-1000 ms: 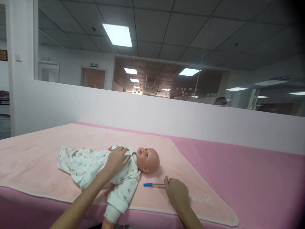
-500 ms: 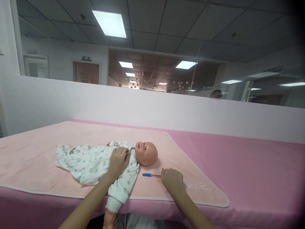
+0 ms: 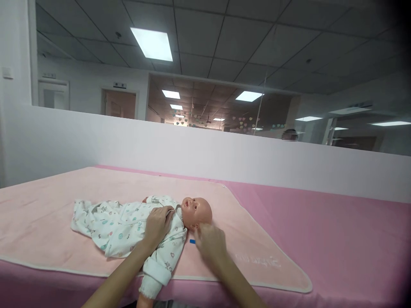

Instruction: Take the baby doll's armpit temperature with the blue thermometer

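Note:
A baby doll (image 3: 197,209) lies on its back with its head to the right, dressed in white printed clothing (image 3: 126,222). My left hand (image 3: 158,224) is on the doll's upper chest, fingers curled closed at the collar, where a thin white edge or string shows by the fingertips. Beside the doll's ear is my right hand (image 3: 212,241), blurred and with fingers bent inward; whatever it holds is hidden. Just left of that hand, the blue end (image 3: 192,241) of a slim stick shows on the mat, the rest covered by the hand.
A peach mat (image 3: 253,239) with a pale border lies under the doll, over a pink table cover (image 3: 337,239). Behind stands a low white wall (image 3: 205,152) with glass above it. One doll arm (image 3: 146,299) hangs past the table's front edge.
My right hand has moved left, from the far end of the blue-tipped stick to beside the doll's ear. My left hand stays at the collar. The view has tilted slightly up.

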`<state>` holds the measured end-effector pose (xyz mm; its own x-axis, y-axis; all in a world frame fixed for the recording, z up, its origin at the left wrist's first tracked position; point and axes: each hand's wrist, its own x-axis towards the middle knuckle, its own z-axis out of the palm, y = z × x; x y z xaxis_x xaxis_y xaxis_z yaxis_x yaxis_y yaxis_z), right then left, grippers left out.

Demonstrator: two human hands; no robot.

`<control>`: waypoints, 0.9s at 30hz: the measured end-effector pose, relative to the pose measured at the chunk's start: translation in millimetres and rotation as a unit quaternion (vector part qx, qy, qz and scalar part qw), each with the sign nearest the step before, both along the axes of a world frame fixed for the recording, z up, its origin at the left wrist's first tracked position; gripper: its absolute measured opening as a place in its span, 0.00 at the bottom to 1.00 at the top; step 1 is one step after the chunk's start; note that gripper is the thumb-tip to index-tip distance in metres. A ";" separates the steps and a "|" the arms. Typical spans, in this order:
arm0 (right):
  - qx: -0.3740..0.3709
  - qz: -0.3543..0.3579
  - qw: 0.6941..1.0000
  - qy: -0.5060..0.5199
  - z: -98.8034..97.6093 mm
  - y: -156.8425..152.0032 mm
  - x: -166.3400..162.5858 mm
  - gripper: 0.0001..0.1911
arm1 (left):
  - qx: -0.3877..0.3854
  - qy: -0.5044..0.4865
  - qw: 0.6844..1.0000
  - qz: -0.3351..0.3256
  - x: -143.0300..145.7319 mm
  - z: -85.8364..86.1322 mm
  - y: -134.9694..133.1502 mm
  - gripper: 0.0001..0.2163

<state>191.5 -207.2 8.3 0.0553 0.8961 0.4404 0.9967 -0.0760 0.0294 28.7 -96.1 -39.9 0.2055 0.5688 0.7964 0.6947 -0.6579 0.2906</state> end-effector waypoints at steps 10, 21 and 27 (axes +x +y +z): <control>0.136 0.250 0.933 0.219 -13.8 78.3 -74.6 0.21 | -0.066 -0.026 0.997 -0.006 -3.9 -1.6 7.6 0.06; 0.283 0.306 0.848 0.327 -40.6 91.2 -72.8 0.17 | -0.096 -0.079 0.991 -0.051 -5.7 -3.6 11.7 0.14; 0.295 0.312 0.843 0.325 -44.0 93.0 -73.3 0.15 | -0.102 -0.099 0.989 -0.048 -5.1 -0.4 7.8 0.15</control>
<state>118.2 -114.3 -35.7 0.0558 0.4759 0.8777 0.6385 0.6588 -0.3978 23.6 -88.3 -40.3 0.1182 0.7071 0.6972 0.5486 -0.6317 0.5477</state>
